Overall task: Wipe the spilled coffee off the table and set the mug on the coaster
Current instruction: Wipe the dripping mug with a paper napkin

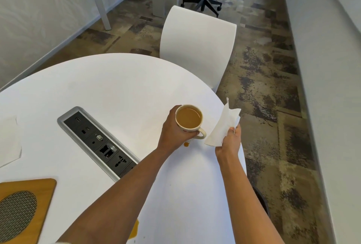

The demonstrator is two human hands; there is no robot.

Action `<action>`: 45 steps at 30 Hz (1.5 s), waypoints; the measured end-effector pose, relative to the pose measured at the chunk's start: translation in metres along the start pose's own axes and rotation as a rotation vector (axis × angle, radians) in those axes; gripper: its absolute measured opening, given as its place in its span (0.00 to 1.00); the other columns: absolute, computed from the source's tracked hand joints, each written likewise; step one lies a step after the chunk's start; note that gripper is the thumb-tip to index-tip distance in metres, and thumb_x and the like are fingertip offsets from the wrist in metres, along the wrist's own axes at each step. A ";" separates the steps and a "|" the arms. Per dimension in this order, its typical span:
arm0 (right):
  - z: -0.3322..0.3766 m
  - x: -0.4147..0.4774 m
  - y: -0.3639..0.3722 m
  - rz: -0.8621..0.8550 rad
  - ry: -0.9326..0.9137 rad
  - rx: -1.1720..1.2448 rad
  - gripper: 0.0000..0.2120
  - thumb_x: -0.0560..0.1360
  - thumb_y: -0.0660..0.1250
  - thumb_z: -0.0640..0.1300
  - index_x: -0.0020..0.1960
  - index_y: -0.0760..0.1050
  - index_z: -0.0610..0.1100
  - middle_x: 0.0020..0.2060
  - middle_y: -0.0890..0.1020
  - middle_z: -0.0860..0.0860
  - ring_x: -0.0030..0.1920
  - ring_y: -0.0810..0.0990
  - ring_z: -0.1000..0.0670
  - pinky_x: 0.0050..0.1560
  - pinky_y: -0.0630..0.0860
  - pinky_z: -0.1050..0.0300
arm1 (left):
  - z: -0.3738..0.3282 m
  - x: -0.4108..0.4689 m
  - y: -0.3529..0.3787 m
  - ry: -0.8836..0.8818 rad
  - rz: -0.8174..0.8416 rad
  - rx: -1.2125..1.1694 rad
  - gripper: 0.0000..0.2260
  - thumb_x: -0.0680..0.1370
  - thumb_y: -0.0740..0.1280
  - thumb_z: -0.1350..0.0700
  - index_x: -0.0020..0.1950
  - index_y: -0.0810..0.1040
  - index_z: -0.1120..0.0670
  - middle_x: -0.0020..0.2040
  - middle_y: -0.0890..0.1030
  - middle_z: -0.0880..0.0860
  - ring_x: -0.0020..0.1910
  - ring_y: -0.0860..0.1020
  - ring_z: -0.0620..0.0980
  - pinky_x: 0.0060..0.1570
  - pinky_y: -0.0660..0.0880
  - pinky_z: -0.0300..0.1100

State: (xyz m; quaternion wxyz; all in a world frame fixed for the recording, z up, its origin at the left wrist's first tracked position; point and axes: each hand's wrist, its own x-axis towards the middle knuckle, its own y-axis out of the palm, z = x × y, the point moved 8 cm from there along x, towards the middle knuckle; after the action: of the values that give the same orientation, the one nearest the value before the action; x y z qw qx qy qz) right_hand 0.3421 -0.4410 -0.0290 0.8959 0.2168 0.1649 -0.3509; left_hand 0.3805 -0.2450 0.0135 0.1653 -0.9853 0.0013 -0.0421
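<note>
While your left hand [173,132] grips the full cream ceramic mug [189,119], your right hand [230,140] pinches the white paper napkin [222,126] (unused); wipe the small brown coffee drop [186,144] next.

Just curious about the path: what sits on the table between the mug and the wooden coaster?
In the head view, the recessed socket panel lies between the mug and the coaster, and the forearm of the left hand crosses there. Otherwise bare white table.
</note>
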 end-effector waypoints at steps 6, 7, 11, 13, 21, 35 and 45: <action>-0.008 -0.012 -0.003 0.009 -0.035 -0.031 0.18 0.82 0.48 0.39 0.66 0.67 0.52 0.66 0.73 0.47 0.64 0.74 0.46 0.63 0.74 0.46 | -0.006 -0.014 -0.012 -0.051 -0.086 -0.019 0.38 0.54 0.81 0.47 0.60 0.69 0.41 0.56 0.76 0.37 0.54 0.74 0.35 0.48 0.69 0.23; -0.009 -0.016 -0.001 0.021 -0.048 -0.034 0.17 0.82 0.49 0.39 0.64 0.67 0.54 0.65 0.74 0.48 0.63 0.74 0.46 0.61 0.75 0.47 | -0.009 -0.016 -0.014 -0.049 -0.094 -0.017 0.38 0.54 0.81 0.46 0.61 0.68 0.41 0.56 0.76 0.37 0.54 0.73 0.35 0.48 0.69 0.22; -0.011 -0.039 0.010 0.090 -0.137 -0.059 0.16 0.80 0.55 0.40 0.65 0.71 0.52 0.63 0.76 0.52 0.63 0.75 0.49 0.60 0.75 0.50 | -0.029 -0.025 -0.024 -0.020 -0.109 0.004 0.37 0.54 0.80 0.44 0.60 0.69 0.41 0.56 0.77 0.38 0.54 0.74 0.36 0.48 0.69 0.22; -0.014 -0.052 0.016 0.119 -0.183 -0.105 0.16 0.81 0.55 0.40 0.63 0.72 0.56 0.60 0.77 0.57 0.61 0.75 0.54 0.56 0.75 0.59 | -0.040 -0.029 -0.030 -0.015 -0.124 0.014 0.36 0.54 0.79 0.42 0.59 0.69 0.40 0.55 0.77 0.37 0.53 0.74 0.35 0.47 0.70 0.23; -0.023 -0.099 0.038 0.272 -0.265 -0.175 0.17 0.76 0.54 0.56 0.63 0.71 0.60 0.63 0.77 0.56 0.63 0.75 0.53 0.67 0.70 0.48 | -0.072 -0.042 -0.047 0.023 -0.171 0.035 0.38 0.54 0.77 0.35 0.60 0.69 0.42 0.56 0.77 0.37 0.53 0.75 0.35 0.46 0.70 0.22; -0.023 -0.120 0.050 0.499 -0.211 -0.266 0.18 0.72 0.55 0.62 0.61 0.64 0.71 0.58 0.73 0.73 0.61 0.73 0.63 0.61 0.70 0.60 | -0.103 -0.049 -0.064 0.059 -0.173 0.085 0.39 0.56 0.79 0.41 0.63 0.68 0.45 0.59 0.76 0.42 0.55 0.75 0.41 0.49 0.72 0.29; -0.008 -0.113 0.054 0.556 -0.070 -0.188 0.32 0.64 0.71 0.64 0.61 0.70 0.47 0.60 0.76 0.46 0.49 0.79 0.55 0.59 0.74 0.57 | -0.116 -0.052 -0.072 0.098 -0.150 0.126 0.39 0.57 0.79 0.42 0.64 0.68 0.46 0.60 0.76 0.44 0.55 0.75 0.42 0.48 0.70 0.27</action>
State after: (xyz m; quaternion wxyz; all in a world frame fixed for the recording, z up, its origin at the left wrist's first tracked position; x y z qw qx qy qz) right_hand 0.2995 -0.3388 0.0293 0.9790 0.1577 0.1000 -0.0824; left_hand 0.3178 -0.2138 0.1421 0.2232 -0.9671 -0.0671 -0.1024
